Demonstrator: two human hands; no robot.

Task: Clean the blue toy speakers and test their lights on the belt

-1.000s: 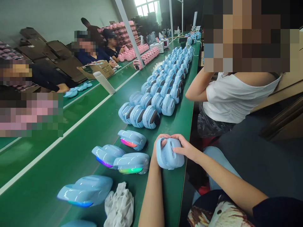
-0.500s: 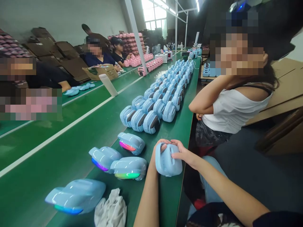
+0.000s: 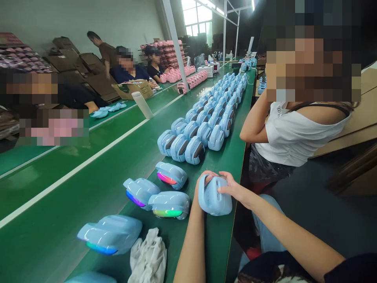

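Note:
A light blue portable speaker (image 3: 219, 200) with a moulded carry handle is tilted up over the near edge of the green bench. My left hand (image 3: 205, 177) grips it from its far left side, the fingers partly hidden behind the handle. On the other side my right hand (image 3: 231, 185) is closed around its edge, thumb pressed by the slots on its back panel. To the left lie several like speakers with glowing light strips: one with a pink strip (image 3: 173, 175), one with a green strip (image 3: 171, 203), and one with a blue strip (image 3: 113, 234).
A crumpled white cloth (image 3: 149, 257) lies near me. Rows of blue speakers (image 3: 194, 150) stretch away along the bench (image 3: 97, 184). Close on my right sits a person in a white top (image 3: 303, 129). Co-workers, pink speakers (image 3: 193, 80) and a cardboard box (image 3: 134, 89) are across the bench.
The whole view has shifted, so the bench items appear farther right, and another speaker's edge shows at bottom left. Both hands keep their hold on the speaker.

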